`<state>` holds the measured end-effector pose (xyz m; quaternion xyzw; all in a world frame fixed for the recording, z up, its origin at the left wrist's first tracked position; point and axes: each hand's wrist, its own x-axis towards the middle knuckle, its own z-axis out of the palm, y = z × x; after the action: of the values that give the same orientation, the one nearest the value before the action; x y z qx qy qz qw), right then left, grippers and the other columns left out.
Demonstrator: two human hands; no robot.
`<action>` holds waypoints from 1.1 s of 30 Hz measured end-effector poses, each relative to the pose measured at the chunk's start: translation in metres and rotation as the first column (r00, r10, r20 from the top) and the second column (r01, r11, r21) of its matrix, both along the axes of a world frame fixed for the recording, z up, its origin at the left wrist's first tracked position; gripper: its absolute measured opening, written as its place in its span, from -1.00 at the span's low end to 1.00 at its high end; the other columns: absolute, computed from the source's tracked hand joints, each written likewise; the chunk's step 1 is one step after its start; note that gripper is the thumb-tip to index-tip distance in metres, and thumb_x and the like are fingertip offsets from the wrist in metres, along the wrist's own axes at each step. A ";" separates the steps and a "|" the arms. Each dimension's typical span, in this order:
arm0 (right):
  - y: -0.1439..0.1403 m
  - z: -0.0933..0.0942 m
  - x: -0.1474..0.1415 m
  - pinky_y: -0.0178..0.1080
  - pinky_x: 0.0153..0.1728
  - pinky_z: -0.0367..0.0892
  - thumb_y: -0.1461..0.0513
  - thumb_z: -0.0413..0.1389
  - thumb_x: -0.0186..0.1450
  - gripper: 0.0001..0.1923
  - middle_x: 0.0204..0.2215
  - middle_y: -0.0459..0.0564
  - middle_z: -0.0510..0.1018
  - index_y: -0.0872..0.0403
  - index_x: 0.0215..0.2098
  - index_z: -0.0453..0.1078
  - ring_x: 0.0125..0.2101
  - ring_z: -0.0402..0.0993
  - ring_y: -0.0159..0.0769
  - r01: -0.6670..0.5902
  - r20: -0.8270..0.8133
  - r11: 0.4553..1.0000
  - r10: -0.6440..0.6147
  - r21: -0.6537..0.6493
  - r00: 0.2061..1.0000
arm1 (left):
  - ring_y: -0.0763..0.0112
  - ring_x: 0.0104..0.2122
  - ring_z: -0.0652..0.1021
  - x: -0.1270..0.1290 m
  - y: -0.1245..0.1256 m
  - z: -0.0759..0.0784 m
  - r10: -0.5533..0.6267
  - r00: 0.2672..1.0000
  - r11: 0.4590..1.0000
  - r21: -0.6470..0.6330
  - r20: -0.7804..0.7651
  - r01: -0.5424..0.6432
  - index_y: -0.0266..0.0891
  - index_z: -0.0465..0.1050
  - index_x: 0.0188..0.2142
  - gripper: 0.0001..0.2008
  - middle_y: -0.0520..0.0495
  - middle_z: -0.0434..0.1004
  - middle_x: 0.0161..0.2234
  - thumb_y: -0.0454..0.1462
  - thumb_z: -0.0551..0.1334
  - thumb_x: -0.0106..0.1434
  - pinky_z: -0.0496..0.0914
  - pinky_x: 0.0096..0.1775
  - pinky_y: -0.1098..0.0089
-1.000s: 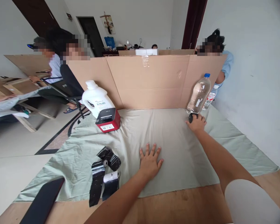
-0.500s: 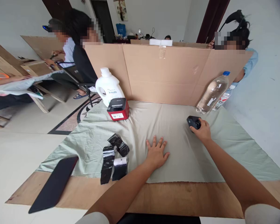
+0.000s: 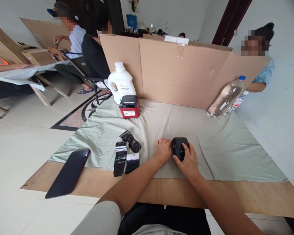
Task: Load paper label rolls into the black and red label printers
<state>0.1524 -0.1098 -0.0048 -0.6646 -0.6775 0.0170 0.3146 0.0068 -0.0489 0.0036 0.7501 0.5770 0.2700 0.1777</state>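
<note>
Hands meet at mid-desk on a small black device (image 3: 179, 147): the right hand (image 3: 188, 160) grips it, thumb on its round front, while the left hand (image 3: 163, 149) curls closed against its side. Steadying it flat on the green cloth (image 3: 210, 143) seems wise. Its round face points toward the person; no long axis is evident.

On the surface (image 3: 235, 199) a cloth (image 3: 222, 147) carries a printer (image 3: 129, 106) before a jug (image 3: 122, 82), a bottle (image 3: 225, 97) far right, rolls (image 3: 126, 153) near left, and a phone (image 3: 68, 173) beside them.
</note>
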 end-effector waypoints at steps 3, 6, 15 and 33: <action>-0.014 -0.001 -0.002 0.27 0.09 0.21 -0.08 0.07 0.27 -0.33 0.31 0.31 0.05 0.09 0.23 0.21 0.22 0.14 0.23 -0.050 -0.042 0.998 0.049 -0.035 0.998 | 0.12 0.04 0.41 -0.001 0.002 -0.001 -0.008 1.000 1.000 -0.025 -0.003 0.008 -0.24 0.50 0.00 -0.61 -0.18 0.55 0.00 -0.45 0.04 0.27 0.26 0.05 0.08; -0.016 0.002 0.007 0.20 0.16 0.18 -0.06 -0.04 0.35 -0.48 0.28 0.23 0.14 0.05 0.12 0.34 0.26 0.10 0.10 -0.113 -0.156 0.993 0.106 -0.040 0.982 | 0.12 0.04 0.42 -0.001 0.003 -0.001 -0.025 0.999 0.999 -0.037 0.019 0.026 -0.27 0.50 0.01 -0.61 -0.22 0.53 0.01 -0.44 0.04 0.28 0.28 0.07 0.09; 0.042 -0.012 0.035 0.11 0.13 0.27 -0.10 0.11 0.17 -0.35 0.11 0.20 0.36 0.06 0.11 0.25 0.12 0.33 -0.02 -0.105 -0.599 0.988 0.018 -0.111 0.801 | 0.20 -0.01 0.54 0.003 0.005 -0.001 0.020 0.931 0.945 -0.312 0.365 0.102 -0.37 0.27 0.23 -0.49 -0.27 0.49 0.07 -0.44 0.02 0.28 0.41 0.07 0.20; 0.028 -0.035 0.021 0.12 0.29 0.03 -0.06 -0.03 0.32 -0.22 0.32 0.22 0.13 0.12 0.38 -0.10 0.31 0.07 -0.05 -0.187 -0.501 0.982 0.143 -0.040 0.854 | 0.71 -0.67 0.32 -0.014 0.019 0.012 0.307 0.591 0.650 -0.617 0.746 0.443 -0.22 0.14 0.30 -0.31 -0.05 0.53 -0.26 -0.51 0.09 0.17 0.13 -0.67 0.62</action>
<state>0.1735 -0.0821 -0.0394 -0.5904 -0.6272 0.2432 0.4459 -0.0072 -0.0300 0.0153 0.4210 0.4552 0.3032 0.7236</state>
